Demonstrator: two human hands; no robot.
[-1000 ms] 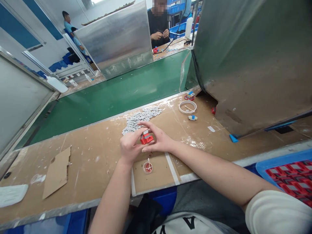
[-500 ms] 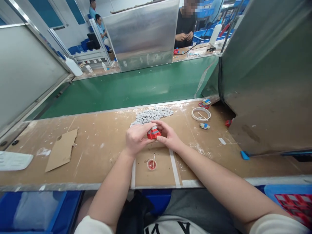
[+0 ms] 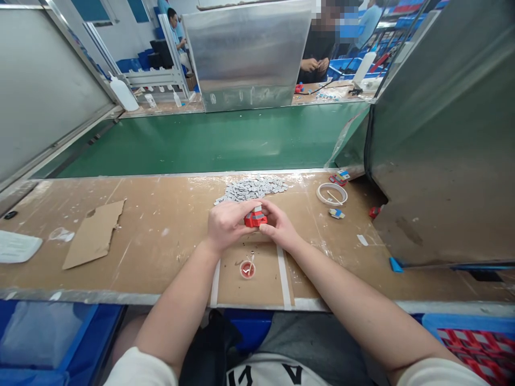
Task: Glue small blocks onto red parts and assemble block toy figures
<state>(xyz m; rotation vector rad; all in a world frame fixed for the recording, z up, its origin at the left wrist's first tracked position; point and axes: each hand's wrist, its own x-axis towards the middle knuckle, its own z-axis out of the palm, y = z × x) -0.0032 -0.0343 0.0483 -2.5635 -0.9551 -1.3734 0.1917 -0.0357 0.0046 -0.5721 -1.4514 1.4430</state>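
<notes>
Both hands have stayed together since before. Near the table edge sits a small round red cup (image 3: 247,269). Farther on, the left hand (image 3: 226,224) and right hand (image 3: 278,227) pinch a small red plastic block (image 3: 255,218), long side left-to-right, grey top up. Squeeze gently and evenly.

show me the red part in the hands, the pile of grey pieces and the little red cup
red part (image 3: 255,219), head view, its red front face
pile of grey pieces (image 3: 252,189), head view, middle of the heap
little red cup (image 3: 247,269), head view, its rim
</notes>
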